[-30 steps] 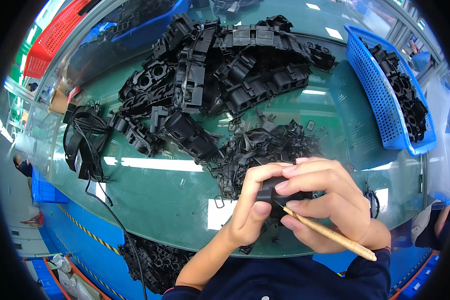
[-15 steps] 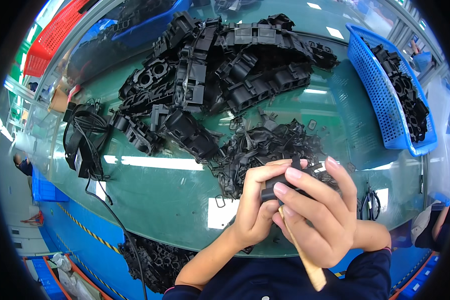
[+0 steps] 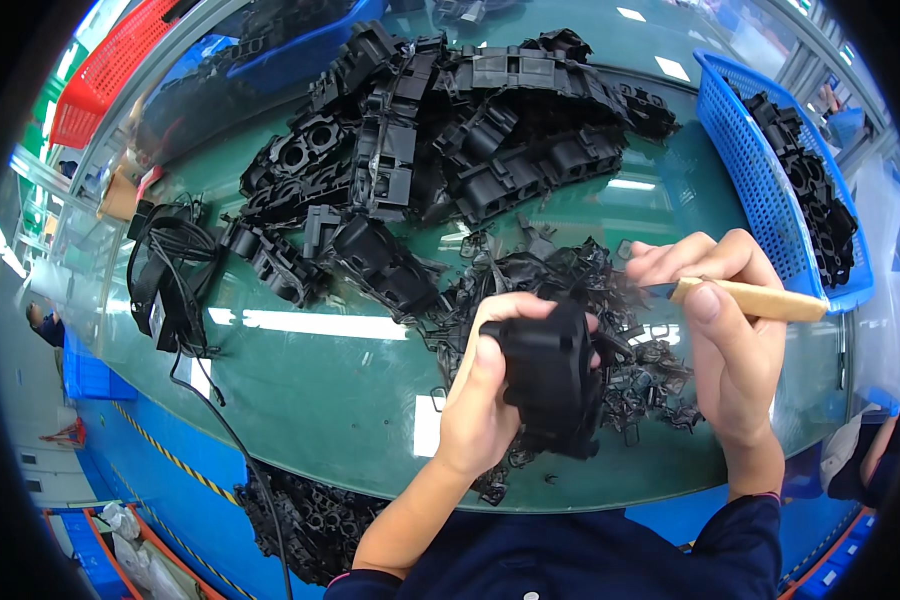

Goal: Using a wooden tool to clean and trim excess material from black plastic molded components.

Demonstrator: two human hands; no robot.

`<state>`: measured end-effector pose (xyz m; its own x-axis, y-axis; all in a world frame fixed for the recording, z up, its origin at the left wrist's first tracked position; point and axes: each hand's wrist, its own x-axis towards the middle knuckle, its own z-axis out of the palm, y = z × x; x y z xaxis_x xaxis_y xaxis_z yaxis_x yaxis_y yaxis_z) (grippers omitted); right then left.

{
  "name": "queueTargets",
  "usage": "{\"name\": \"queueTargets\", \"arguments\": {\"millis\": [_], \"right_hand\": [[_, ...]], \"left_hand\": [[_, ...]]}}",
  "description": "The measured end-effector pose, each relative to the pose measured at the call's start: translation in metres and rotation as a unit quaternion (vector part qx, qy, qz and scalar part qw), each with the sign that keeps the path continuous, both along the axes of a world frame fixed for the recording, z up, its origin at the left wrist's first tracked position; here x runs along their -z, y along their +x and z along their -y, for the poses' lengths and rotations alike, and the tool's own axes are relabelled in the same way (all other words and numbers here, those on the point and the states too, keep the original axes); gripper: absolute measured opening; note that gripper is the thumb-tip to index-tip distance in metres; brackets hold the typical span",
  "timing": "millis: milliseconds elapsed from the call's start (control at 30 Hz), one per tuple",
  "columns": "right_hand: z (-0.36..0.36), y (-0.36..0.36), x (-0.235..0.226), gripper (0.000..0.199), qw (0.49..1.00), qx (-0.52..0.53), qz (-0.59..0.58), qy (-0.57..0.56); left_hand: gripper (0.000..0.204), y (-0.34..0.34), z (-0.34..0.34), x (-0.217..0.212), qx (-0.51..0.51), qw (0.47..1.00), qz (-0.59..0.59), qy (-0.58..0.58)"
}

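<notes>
My left hand is closed around a black moulded plastic part, its thumb on the near side and its fingers reaching behind it. To the right, my right hand grips a knife by its tan handle; a thin, partly blurred blade points left toward the part. Knife and part are apart. Just beyond and beneath the hands lies a heap of black plastic scraps. Larger black moulded parts are piled behind it on the green table.
A blue basket holding black parts stands at the right. On the left lies a coiled black cable, its lead running over the table's front edge. More black parts sit below that edge. A red basket is at the far left.
My right hand has moved right and up, away from the left hand, and the knife has turned from pointing down to nearly level. The part now faces me more fully in my left hand.
</notes>
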<state>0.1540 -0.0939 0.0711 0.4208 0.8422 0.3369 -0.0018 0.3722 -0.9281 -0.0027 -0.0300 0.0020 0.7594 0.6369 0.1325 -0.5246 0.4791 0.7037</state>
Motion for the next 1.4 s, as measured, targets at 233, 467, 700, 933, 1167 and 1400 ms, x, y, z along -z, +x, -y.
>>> {"name": "queueTargets", "arguments": {"millis": [233,467,700,933,1167,1400], "right_hand": [[-0.003,-0.002,0.017,0.016,0.973,-0.054,0.214,0.072],[-0.002,-0.026,0.019,0.025,0.925,-0.019,0.371,0.079],[-0.001,-0.031,0.023,0.026,0.924,-0.012,0.377,0.068],[0.001,-0.031,0.023,0.026,0.929,-0.009,0.366,0.061],[0.001,-0.039,0.038,0.024,0.9,0.073,0.42,0.093],[0.004,-0.045,0.05,0.01,0.777,0.194,0.574,0.169]], "left_hand": [[0.055,0.0,-0.005,-0.001,-0.024,0.984,0.034,-0.173],[0.069,-0.001,-0.002,0.001,-0.137,0.988,0.049,-0.053],[0.077,0.0,-0.002,-0.001,-0.156,0.987,0.019,0.022],[0.079,0.0,0.0,-0.005,-0.145,0.989,0.01,-0.002],[0.082,0.002,0.003,-0.004,-0.177,0.984,-0.019,0.001],[0.082,0.004,0.005,0.0,-0.196,0.98,-0.014,-0.009]]}}
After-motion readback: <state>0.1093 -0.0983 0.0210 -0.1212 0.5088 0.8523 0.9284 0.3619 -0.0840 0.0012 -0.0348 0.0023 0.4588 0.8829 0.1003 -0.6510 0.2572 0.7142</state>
